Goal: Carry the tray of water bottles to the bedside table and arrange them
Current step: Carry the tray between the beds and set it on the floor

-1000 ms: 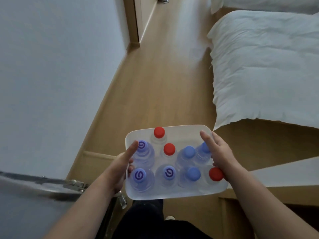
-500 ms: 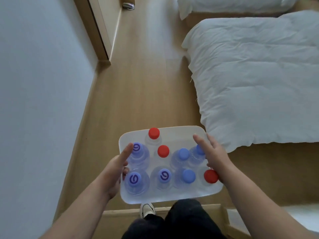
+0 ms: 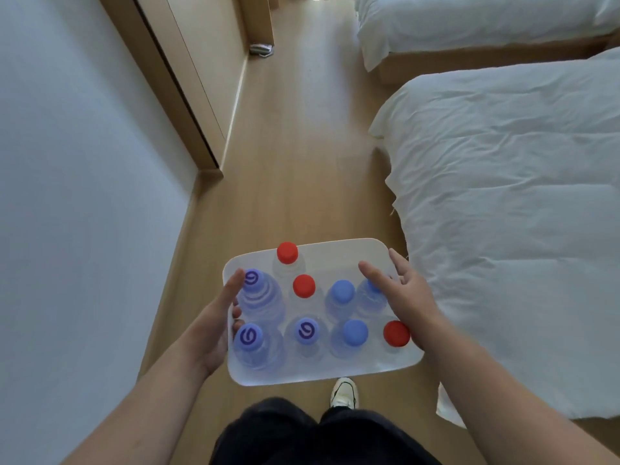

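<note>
A white tray (image 3: pixel 345 254) is held level in front of me over the wooden floor. Several clear water bottles stand upright on it, some with red caps (image 3: pixel 304 285), some with plain blue caps (image 3: pixel 341 292), and some with purple-marked caps (image 3: pixel 248 337). My left hand (image 3: pixel 214 327) grips the tray's left edge, thumb lying over the rim beside a bottle. My right hand (image 3: pixel 409 297) grips the right edge, thumb over the rim above a blue-capped bottle. The bedside table is not in view.
A bed with a white duvet (image 3: pixel 520 196) runs close along my right, with a second bed (image 3: pixel 469 21) farther ahead. A pale wall and a wooden door frame (image 3: pixel 188 78) line the left. A small object (image 3: pixel 261 50) lies on the floor far ahead. My shoe (image 3: pixel 344 392) shows below the tray.
I have walked forward with the tray: the metal door handle and threshold have dropped out of view, and the near bed now lies alongside me. Both hands keep their grip.
</note>
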`<state>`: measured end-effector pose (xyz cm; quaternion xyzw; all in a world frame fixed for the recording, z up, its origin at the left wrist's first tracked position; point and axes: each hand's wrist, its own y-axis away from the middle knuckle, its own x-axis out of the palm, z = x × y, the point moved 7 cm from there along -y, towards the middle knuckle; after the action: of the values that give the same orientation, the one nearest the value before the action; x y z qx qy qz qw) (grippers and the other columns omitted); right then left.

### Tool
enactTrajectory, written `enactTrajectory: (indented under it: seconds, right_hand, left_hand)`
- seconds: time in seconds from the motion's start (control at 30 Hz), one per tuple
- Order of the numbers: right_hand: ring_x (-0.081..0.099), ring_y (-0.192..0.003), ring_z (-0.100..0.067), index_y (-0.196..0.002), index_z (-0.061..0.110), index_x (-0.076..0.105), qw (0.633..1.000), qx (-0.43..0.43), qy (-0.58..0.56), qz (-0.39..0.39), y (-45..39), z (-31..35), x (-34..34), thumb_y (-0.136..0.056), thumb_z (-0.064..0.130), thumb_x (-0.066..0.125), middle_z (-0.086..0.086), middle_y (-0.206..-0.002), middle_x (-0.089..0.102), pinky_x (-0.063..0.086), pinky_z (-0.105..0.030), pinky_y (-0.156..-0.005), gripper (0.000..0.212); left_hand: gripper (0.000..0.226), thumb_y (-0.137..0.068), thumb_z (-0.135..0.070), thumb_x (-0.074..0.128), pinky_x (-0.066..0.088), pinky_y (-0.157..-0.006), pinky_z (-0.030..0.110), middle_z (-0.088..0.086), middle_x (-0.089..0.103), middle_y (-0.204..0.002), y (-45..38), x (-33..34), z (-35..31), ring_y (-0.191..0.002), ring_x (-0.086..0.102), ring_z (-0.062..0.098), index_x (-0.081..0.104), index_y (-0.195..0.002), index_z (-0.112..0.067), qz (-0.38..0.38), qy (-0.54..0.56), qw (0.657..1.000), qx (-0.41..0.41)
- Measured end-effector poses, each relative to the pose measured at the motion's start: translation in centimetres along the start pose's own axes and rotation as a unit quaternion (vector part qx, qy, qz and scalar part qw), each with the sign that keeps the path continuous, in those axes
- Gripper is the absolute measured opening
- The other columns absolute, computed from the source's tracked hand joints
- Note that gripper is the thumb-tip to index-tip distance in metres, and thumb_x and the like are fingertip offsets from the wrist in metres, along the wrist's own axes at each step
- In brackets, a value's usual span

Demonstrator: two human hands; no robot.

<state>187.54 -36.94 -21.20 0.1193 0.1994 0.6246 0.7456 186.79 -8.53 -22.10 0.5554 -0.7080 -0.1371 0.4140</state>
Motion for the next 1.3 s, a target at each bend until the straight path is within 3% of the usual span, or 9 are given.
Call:
enactTrajectory:
  seconds: [0.17,0.4,0.6,0.7,0.77,0.87,1.03,1.2,1.3]
  right_hand:
    - [0.055,-0.119,-0.016,-0.143,0.042,0.039,1.0,-0.002,0.017,-0.013,-10.5,5.8,-0.7,-0.044,0.083,0.074,0.006,-0.132,0.058,0.051,-0.043,-0.093,0.113]
    - [0.061,-0.089,0.003,-0.142,0.042,0.04,0.998,-0.002,0.014,-0.057,-26.2,12.7,-0.6,-0.048,0.077,0.076,0.019,-0.105,0.06,0.045,-0.015,-0.054,0.106]
    - [0.058,-0.104,-0.009,-0.143,0.039,0.039,0.995,0.017,-0.002,-0.101,-38.4,20.2,-1.4,-0.04,0.083,0.073,0.005,-0.127,0.056,0.046,-0.027,-0.069,0.117]
    - [0.052,-0.115,-0.016,-0.144,0.039,0.036,0.993,0.023,-0.025,-0.112,-44.6,22.9,-2.6,-0.041,0.083,0.072,0.001,-0.138,0.051,0.042,-0.034,-0.078,0.118]
    - [0.05,-0.113,-0.015,-0.144,0.04,0.036,0.992,0.026,-0.037,-0.12,-49.5,24.4,-3.6,-0.04,0.085,0.071,0.002,-0.137,0.051,0.042,-0.035,-0.079,0.119]
    - [0.056,-0.106,-0.009,-0.144,0.04,0.038,0.991,0.021,-0.059,-0.114,-57.5,26.4,-5.4,-0.04,0.086,0.071,0.007,-0.127,0.056,0.044,-0.033,-0.08,0.119]
    - [0.064,-0.075,0.005,-0.139,0.042,0.045,0.99,0.019,-0.059,-0.13,-69.4,31.7,-9.3,-0.048,0.079,0.072,0.017,-0.085,0.066,0.045,-0.019,-0.058,0.101]
    - [0.059,-0.089,0.002,-0.137,0.044,0.045,0.989,0.003,-0.049,-0.138,-80.2,37.6,-12.5,-0.05,0.078,0.073,0.022,-0.102,0.06,0.048,-0.022,-0.066,0.097]
    - [0.06,-0.093,0.002,-0.129,0.049,0.052,0.988,0.013,-0.048,-0.149,-86.8,40.3,-14.3,-0.051,0.076,0.073,0.019,-0.108,0.064,0.05,-0.027,-0.07,0.085]
  left_hand:
    - [0.084,-0.061,-0.065,0.081,0.034,-0.112,0.057,0.023,0.055,-0.14,-8.1,1.2,-8.2,-0.129,0.052,0.035,0.066,-0.128,-0.016,-0.042,0.0,0.999,0.013]
    - [0.083,-0.062,-0.061,0.079,0.036,-0.11,0.06,0.023,0.053,-0.143,-22.6,1.9,-19.5,-0.134,0.044,0.045,0.064,-0.13,-0.015,-0.027,-0.001,1.0,0.002]
    - [0.084,-0.057,-0.061,0.084,0.036,-0.109,0.062,0.027,0.047,-0.145,-33.5,3.9,-31.8,-0.124,0.052,0.043,0.067,-0.125,-0.013,-0.022,-0.028,0.999,-0.015]
    - [0.077,-0.059,-0.061,0.082,0.049,-0.1,0.053,0.021,0.064,-0.128,-39.8,5.9,-37.8,-0.109,0.065,0.036,0.071,-0.12,-0.016,0.003,-0.054,0.998,-0.02]
    - [0.079,-0.052,-0.064,0.086,0.053,-0.093,0.048,0.018,0.067,-0.12,-44.2,7.3,-41.4,-0.1,0.066,0.033,0.074,-0.115,-0.017,0.007,-0.076,0.997,-0.022]
    - [0.074,-0.058,-0.062,0.084,0.043,-0.105,0.057,0.022,0.064,-0.128,-51.0,9.7,-46.1,-0.118,0.06,0.04,0.074,-0.116,-0.018,-0.005,-0.089,0.996,-0.023]
    - [0.07,-0.058,-0.058,0.085,0.052,-0.093,0.053,0.017,0.07,-0.122,-61.3,14.7,-54.7,-0.111,0.066,0.039,0.073,-0.115,-0.02,-0.007,-0.098,0.995,-0.027]
    - [0.05,-0.057,-0.059,0.084,0.045,-0.102,0.06,0.016,0.071,-0.119,-70.6,19.2,-62.9,-0.115,0.064,0.04,0.081,-0.095,-0.026,-0.004,-0.108,0.994,-0.025]
    - [0.061,-0.059,-0.058,0.084,0.043,-0.103,0.062,0.019,0.069,-0.122,-77.2,20.8,-67.1,-0.119,0.06,0.043,0.078,-0.106,-0.021,-0.007,-0.112,0.993,-0.034]
